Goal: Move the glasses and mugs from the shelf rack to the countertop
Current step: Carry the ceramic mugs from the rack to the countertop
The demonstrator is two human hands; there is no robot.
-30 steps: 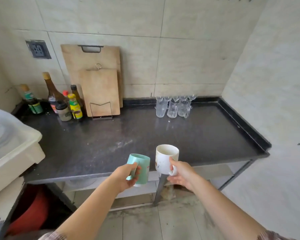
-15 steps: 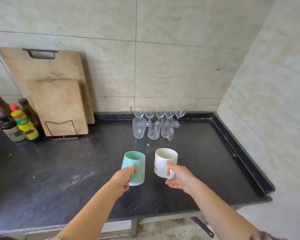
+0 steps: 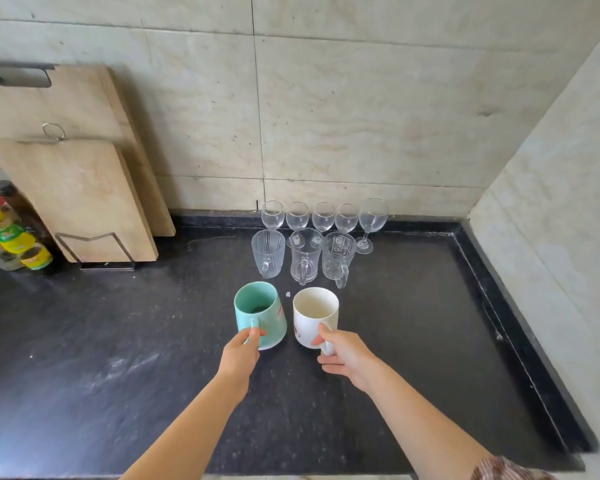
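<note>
My left hand [image 3: 240, 353] grips the handle of a mint-green mug [image 3: 261, 313], which stands upright low over or on the dark countertop [image 3: 118, 368]. Beside it my right hand [image 3: 343, 355] holds a white mug [image 3: 313, 315] by its handle, also upright. Just behind them stand three clear glass mugs [image 3: 303, 256] in a row. Against the back wall is a row of several stemmed wine glasses [image 3: 323, 218]. The shelf rack is out of view.
Two wooden cutting boards [image 3: 77, 188] lean in a wire stand at the back left. Sauce bottles and jars [image 3: 11, 237] cluster at the far left. A raised black rim [image 3: 520, 327] bounds the counter on the right, next to the tiled side wall.
Both hands have carried the mugs forward from the counter's front edge to a spot just in front of the glass mugs and lowered them. The view has moved closer to the counter.
</note>
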